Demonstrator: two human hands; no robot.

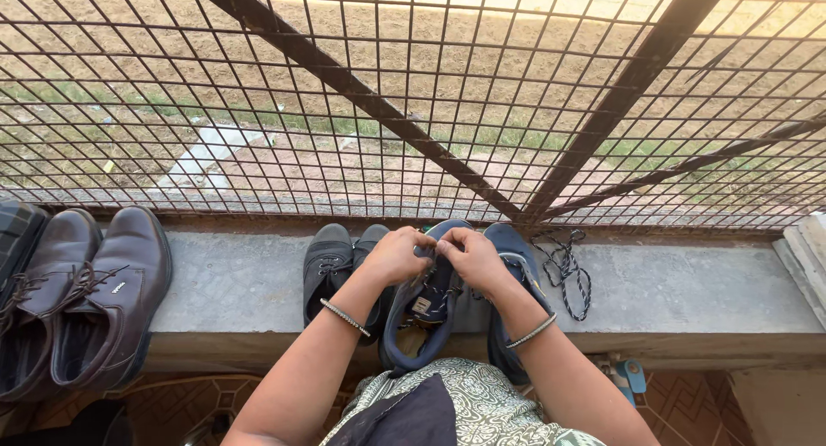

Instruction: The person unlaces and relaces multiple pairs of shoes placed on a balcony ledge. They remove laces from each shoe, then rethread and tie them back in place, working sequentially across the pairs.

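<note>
Left hand (394, 255): fingers curled and pinched on the upper front of the blue shoe, knuckles toward the camera; a thin metal bangle (345, 317) sits on that wrist.
Right hand (471, 257): closed in the same pinching way on the same spot, its fingertips touching or nearly touching those of the left hand; a second bangle (533, 330) is on this wrist.
Blue shoe in hand (423, 313): dark blue lace-up shoe, standing on the concrete ledge with its toe toward the mesh and its opening toward the person; it lies directly under and between both hands, and its heel hangs over the ledge's near edge.
Second blue shoe (514, 265): matching shoe just to the right, touching the first, partly covered by the right forearm.
Loose lace (564, 270): black-and-white cord lying in loops on the ledge, just right of the second blue shoe.
Black shoes (331, 270): 2 small dark shoes just left of the hands; the left forearm crosses in front of them.
Brown shoes (107, 300): 2 brown leather lace-ups, well apart at the left end of the ledge.
Ledge (688, 287): grey concrete sill bearing all the shoes.
Mesh (413, 93): rusty metal grid with diagonal bars rising right behind the ledge, closing off the ground beyond.
</note>
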